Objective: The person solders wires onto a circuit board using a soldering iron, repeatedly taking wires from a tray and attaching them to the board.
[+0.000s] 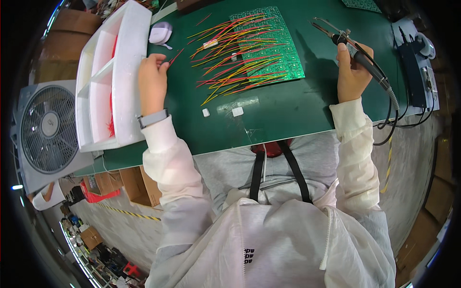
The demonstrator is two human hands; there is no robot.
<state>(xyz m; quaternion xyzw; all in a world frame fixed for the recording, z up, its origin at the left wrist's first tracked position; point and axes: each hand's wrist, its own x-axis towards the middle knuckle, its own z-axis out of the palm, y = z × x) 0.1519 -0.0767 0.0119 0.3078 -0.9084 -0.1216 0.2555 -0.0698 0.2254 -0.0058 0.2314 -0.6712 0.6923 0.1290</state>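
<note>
Head view, and you've got both hands up over the green table, forearms coming in from below! Your right hand is wrapped firmly around the soldering iron, thumb along its near side, tip angled up and to the left, well clear of the boards. Its cable loops down from the handle toward the dark box at the table's right edge.

Over to your left hand, a grey band at the wrist: fingers curled, thumb close to them, right at the lower end of a loose red wire. Pinched or just touching? You can't tell from this angle, and neither can I!

Centre stage, the green circuit board panel lies flat between your hands, with red and yellow wires laid in rows across it, their long ends fanning out past its left edge. A small white block sits among them. Nearer you, two little white pieces rest beside and on a strip of clear tape.

Just left of your left hand stands the white foam box, red strands in its compartments, a pale purple case just beyond your fingers, and a grey fan at far left
</note>
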